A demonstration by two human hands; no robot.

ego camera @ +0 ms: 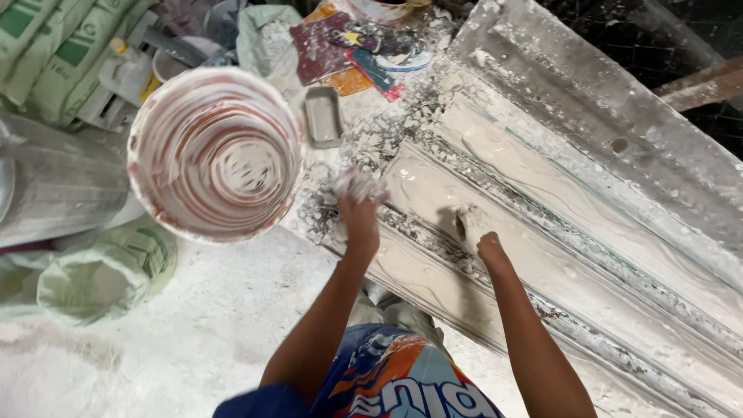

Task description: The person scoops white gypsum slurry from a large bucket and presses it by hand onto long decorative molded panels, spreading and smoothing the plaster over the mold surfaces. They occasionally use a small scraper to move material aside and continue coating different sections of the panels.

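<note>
Head camera, looking down: a long moulded trough (588, 201), coated in wet white plaster and stepped in ridges along its length, runs diagonally from the upper middle to the lower right of the frame, its rims crusted with dried flecks. To its left stands a large round bucket (214, 152), its inner wall smeared in rings of white over reddish brown, its rim close to the trough's near end. Grey-white sacks (54, 54) with green markings are stacked at the upper left, and an open sack (97, 282) of white powder slumps on the dusty floor (193, 340) below the bucket. A small grey rectangular tub (323, 116) sits between the bucket and the trough's end, with torn coloured paper scraps (348, 46) lying beyond it.

The person's left hand (357, 197), caked white, rests at the trough's near edge, clenched around a clump of plaster (357, 184). The right hand (470, 226), also coated, presses fingers-down into the wet plaster inside the trough, just beside a ridge; whether it grips anything there cannot be told. The two hands are near each other, not touching.
</note>
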